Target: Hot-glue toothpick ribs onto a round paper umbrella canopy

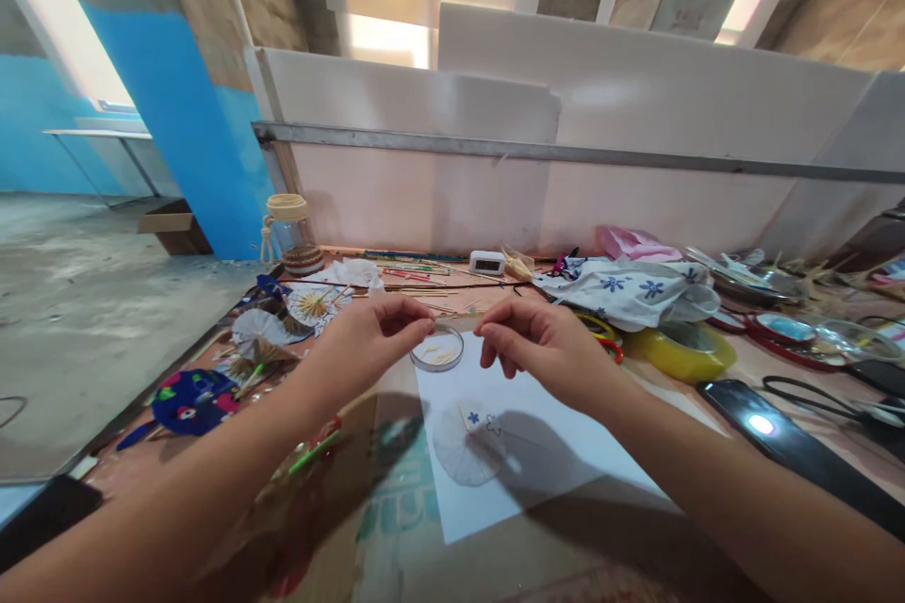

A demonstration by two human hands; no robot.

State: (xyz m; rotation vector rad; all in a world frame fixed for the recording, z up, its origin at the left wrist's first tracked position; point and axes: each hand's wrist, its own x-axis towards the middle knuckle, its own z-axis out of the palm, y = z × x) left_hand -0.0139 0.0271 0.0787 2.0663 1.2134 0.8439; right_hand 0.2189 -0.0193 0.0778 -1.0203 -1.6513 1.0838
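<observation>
My left hand (368, 339) and my right hand (541, 344) are raised over a white paper sheet (558, 471) on the table, fingertips pinched and facing each other. Each pinch seems to hold an end of something very thin that I cannot make out. Just behind the fingertips sits a small clear round dish (436, 349) with short pale sticks in it. Below the hands, on the sheet, lies a small translucent fan-shaped paper piece (463, 443) with a blue flower mark.
Small paper umbrellas (283, 325) and a blue patterned one (190, 400) lie at the left. A yellow tape roll (682, 353), floral cloth (636, 287), white timer (486, 262), thin sticks, round rimmed dishes (784, 330) and a black phone (770, 429) crowd the back and right. A white board wall stands behind.
</observation>
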